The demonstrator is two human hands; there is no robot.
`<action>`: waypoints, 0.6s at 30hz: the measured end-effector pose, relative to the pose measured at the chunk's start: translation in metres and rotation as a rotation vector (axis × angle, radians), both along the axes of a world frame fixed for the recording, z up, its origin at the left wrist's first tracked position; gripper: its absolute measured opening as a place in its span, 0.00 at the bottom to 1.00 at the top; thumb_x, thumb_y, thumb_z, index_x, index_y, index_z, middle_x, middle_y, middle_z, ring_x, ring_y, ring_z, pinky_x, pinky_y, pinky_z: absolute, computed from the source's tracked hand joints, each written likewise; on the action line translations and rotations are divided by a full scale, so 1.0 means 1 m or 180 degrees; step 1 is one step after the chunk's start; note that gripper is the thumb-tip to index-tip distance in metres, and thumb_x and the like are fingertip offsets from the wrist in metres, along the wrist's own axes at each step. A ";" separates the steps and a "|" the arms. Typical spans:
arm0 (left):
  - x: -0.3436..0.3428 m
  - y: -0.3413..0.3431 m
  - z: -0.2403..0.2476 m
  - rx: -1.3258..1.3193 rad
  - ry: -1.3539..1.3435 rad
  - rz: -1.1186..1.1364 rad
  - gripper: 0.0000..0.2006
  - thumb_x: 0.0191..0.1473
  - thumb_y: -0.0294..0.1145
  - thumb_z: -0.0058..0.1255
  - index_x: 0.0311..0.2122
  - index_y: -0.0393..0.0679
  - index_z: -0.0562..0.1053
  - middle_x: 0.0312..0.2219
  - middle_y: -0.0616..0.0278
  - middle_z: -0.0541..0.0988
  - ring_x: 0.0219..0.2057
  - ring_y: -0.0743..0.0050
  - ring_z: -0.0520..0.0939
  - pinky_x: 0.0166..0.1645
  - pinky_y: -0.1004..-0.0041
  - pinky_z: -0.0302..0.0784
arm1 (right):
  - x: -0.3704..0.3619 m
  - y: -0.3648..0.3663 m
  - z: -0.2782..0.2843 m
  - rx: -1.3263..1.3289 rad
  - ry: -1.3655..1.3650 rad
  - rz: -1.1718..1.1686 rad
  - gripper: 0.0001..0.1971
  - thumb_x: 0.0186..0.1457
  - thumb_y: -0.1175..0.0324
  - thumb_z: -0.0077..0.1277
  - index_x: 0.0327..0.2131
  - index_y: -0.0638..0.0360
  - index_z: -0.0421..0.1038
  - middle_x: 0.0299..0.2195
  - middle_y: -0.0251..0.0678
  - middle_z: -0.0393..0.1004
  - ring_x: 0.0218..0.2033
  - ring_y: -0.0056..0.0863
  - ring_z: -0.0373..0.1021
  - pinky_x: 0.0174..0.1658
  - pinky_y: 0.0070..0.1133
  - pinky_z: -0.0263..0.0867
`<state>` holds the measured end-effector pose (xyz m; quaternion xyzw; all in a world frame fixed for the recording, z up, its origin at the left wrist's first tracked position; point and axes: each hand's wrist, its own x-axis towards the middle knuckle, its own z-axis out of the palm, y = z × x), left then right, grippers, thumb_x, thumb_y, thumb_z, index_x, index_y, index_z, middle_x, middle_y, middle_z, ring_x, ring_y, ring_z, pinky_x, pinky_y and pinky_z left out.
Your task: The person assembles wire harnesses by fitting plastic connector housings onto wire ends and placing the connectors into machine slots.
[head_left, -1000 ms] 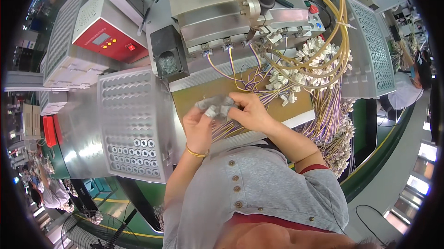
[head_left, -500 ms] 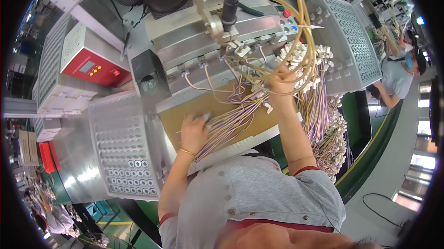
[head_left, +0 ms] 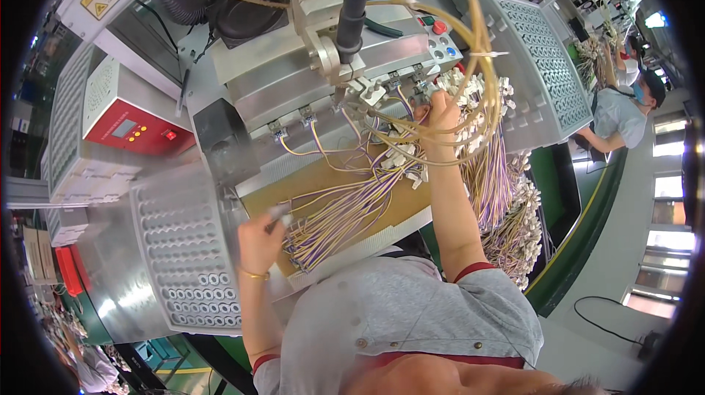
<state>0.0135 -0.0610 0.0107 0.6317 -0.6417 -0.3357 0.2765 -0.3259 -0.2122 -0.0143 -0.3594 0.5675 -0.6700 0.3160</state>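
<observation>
My left hand (head_left: 258, 242) is raised beside the left end of the wires, its fingers pinching a small whitish part (head_left: 279, 212) that is blurred by motion. My right hand (head_left: 442, 114) reaches up to the right end of the metal fixture (head_left: 352, 90), fingers closed; what they pinch is hidden. Purple and yellow wires (head_left: 345, 208) with white connectors (head_left: 400, 156) lie fanned over the brown board (head_left: 257, 200). Along the fixture's front edge several small clamped pieces have wires hanging from them.
A clear tray (head_left: 183, 233) with ring-shaped parts stands at the left, below a red-fronted control box (head_left: 136, 131). Tan hoses (head_left: 485, 35) loop down near my right hand. Wire bundles (head_left: 492, 189) hang at the right beside another tray (head_left: 547, 57). Someone works at the far right.
My left hand has moved left off the wires, carrying the small whitish part. My right hand has gone up to the fixture's right end. The whole view has shifted slightly.
</observation>
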 end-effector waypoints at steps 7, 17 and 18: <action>0.024 -0.004 0.005 0.0238 0.1527 0.0853 0.09 0.43 0.20 0.51 0.34 0.34 0.72 0.22 0.68 0.74 0.22 0.89 0.70 0.26 0.86 0.66 | 0.005 -0.005 0.043 0.0465 -0.0651 0.0555 0.07 0.46 0.69 0.42 0.22 0.64 0.63 0.18 0.34 0.65 0.14 0.24 0.64 0.15 0.18 0.62; -0.003 0.007 0.029 -0.1998 -0.0756 0.0549 0.12 0.34 0.18 0.50 0.29 0.42 0.74 0.17 0.58 0.71 0.17 0.65 0.70 0.21 0.74 0.64 | 0.131 0.093 0.062 -0.0810 0.2012 0.2245 0.09 0.44 0.73 0.48 0.32 0.64 0.70 0.22 0.34 0.69 0.21 0.17 0.64 0.26 0.15 0.61; -0.004 0.007 0.023 -0.2199 -0.0639 0.0603 0.14 0.32 0.18 0.49 0.30 0.42 0.74 0.17 0.59 0.71 0.17 0.64 0.70 0.21 0.72 0.63 | 0.146 0.096 0.054 -0.0652 0.1981 0.2866 0.08 0.44 0.74 0.48 0.31 0.64 0.69 0.22 0.35 0.70 0.21 0.16 0.65 0.26 0.15 0.61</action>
